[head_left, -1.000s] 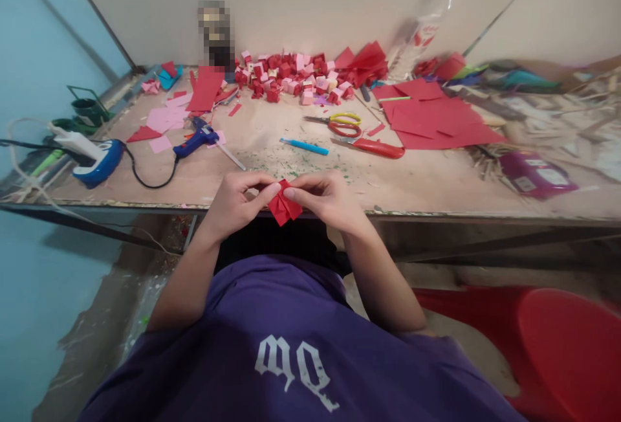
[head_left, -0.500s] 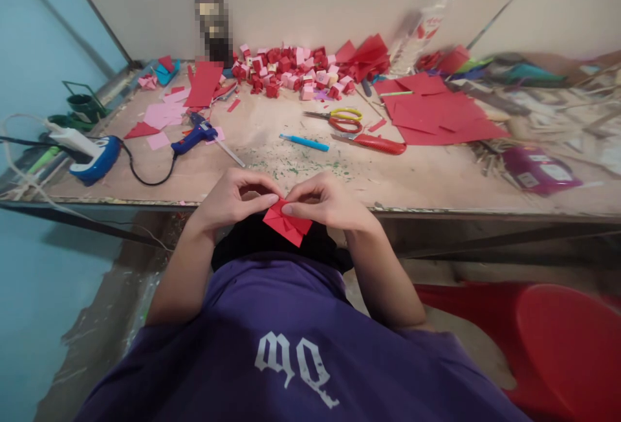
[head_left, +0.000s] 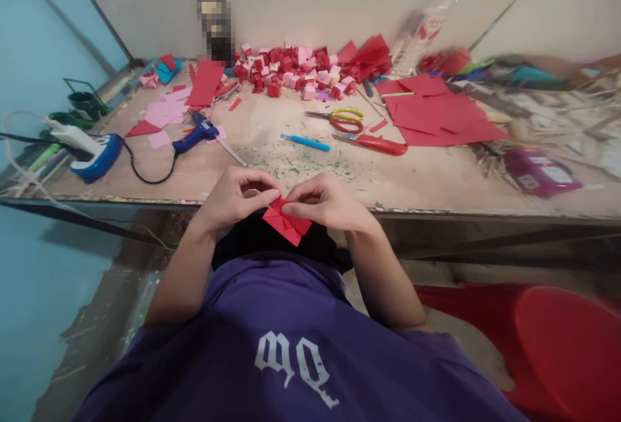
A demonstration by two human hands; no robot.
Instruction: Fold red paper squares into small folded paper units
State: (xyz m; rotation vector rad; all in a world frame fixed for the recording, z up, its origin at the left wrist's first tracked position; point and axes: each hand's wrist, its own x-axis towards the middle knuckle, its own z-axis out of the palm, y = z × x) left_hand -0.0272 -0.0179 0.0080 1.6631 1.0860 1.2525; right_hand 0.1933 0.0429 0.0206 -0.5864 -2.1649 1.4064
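A small piece of folded red paper (head_left: 290, 224) with crease lines is held just off the table's front edge, above my lap. My left hand (head_left: 241, 195) pinches its upper left corner between thumb and forefinger. On the upper right side, my right hand (head_left: 325, 200) is closed on the same paper, its thumb lying on the front face. The fingers behind the paper are partly hidden. Beyond my hands on the table lie a light-blue pen-like tool (head_left: 305, 143), a red-handled utility knife (head_left: 378, 144) and scissors (head_left: 347, 119) with yellow and red handles.
A blue glue gun (head_left: 196, 134) lies at left, corded towards a blue power strip (head_left: 97, 158). Small red and pink paper boxes (head_left: 291, 69) are heaped at the back. Red paper sheets (head_left: 436, 114) and a purple tape-measure-like object (head_left: 541, 171) lie right. A red chair (head_left: 567, 344) stands at lower right.
Both hands keep their pinch on the red paper, which has barely moved. The view has shifted very slightly.
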